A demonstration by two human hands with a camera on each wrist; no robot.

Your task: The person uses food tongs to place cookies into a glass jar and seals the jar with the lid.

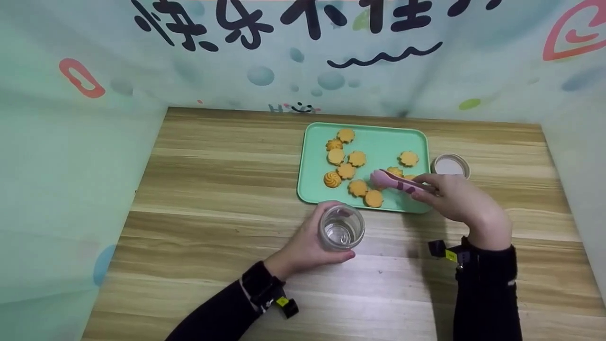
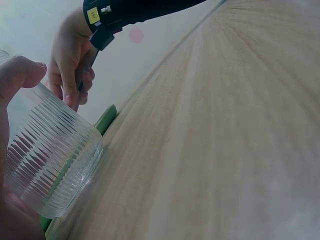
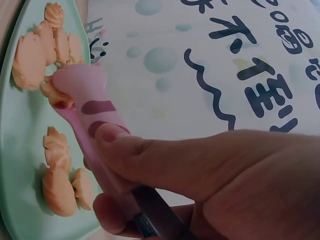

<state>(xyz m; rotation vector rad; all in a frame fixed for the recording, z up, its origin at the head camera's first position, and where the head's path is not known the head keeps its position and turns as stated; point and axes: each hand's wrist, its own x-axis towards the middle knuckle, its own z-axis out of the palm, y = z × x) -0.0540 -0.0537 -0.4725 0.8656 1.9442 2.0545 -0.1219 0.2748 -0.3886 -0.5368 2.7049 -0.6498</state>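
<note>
My left hand [image 1: 305, 248] grips a clear glass jar [image 1: 340, 232] at the near edge of the green tray [image 1: 378, 142], its mouth facing up toward the head view. Ribbed walls of the jar and no contents show in the left wrist view. Over the tray, my right hand [image 1: 466, 201] holds pink tongs [image 1: 397, 182] between thumb and fingers. In the right wrist view a cookie [image 3: 59, 96] sits between the tong tips, partly hidden by the upper one. Several flower-shaped cookies [image 1: 346, 171] lie on the left part of the tray, and a few more lie right of the tongs.
A round, pale lid [image 1: 450, 166] lies just right of the tray, behind my right hand. Wooden tabletop [image 1: 213, 189] extends around the tray. A printed cloth [image 1: 293, 76] hangs along the back, with pale cloth walls at both sides.
</note>
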